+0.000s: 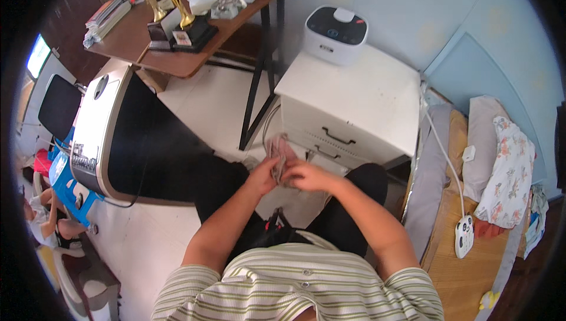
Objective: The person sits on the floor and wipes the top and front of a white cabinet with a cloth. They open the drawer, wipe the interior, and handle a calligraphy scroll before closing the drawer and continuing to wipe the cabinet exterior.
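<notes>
A crumpled pinkish-grey cloth (281, 149) is bunched between my two hands, low over the floor and between my knees. My left hand (264, 177) grips its left side. On the right side, the fingers of my right hand (305, 176) curl against the lower folds of the same cloth. Part of the cloth is hidden behind my fingers. Just beyond my hands stands a white bedside cabinet (353, 104) with dark drawer handles. A white appliance with a black top panel (337, 33) rests on the cabinet.
To the left is a tall black-and-silver appliance (150, 144) with a cord. A brown desk (177, 62) holds trophies, papers and glassware. On the right, a bed (455, 272) bears pillows and a panda-shaped power strip (464, 237). Another person (44, 219) sits far left near a blue stool (73, 188).
</notes>
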{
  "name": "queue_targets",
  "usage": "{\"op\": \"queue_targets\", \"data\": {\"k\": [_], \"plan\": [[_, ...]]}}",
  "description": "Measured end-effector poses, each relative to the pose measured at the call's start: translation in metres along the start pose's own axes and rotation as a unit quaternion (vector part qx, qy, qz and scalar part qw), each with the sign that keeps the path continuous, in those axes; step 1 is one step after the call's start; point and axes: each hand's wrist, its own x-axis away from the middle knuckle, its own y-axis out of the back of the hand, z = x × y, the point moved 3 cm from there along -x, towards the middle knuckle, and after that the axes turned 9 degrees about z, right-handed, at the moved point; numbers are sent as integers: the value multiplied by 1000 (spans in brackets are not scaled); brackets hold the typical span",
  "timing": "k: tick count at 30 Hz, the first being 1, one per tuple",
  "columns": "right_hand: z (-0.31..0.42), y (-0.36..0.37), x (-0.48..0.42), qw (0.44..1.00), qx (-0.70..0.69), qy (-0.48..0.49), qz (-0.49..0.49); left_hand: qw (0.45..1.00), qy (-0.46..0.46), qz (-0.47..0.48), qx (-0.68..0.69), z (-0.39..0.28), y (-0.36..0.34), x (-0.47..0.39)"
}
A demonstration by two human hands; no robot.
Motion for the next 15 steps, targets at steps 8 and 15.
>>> {"op": "queue_targets", "data": {"k": [8,15], "plan": [[-43,24,29,805,-521,-137,-249,984,-97,66,136,-61,-60,30],[-33,5,11,806,-548,-149,-166,986,-78,45,138,-50,-63,19]]}}
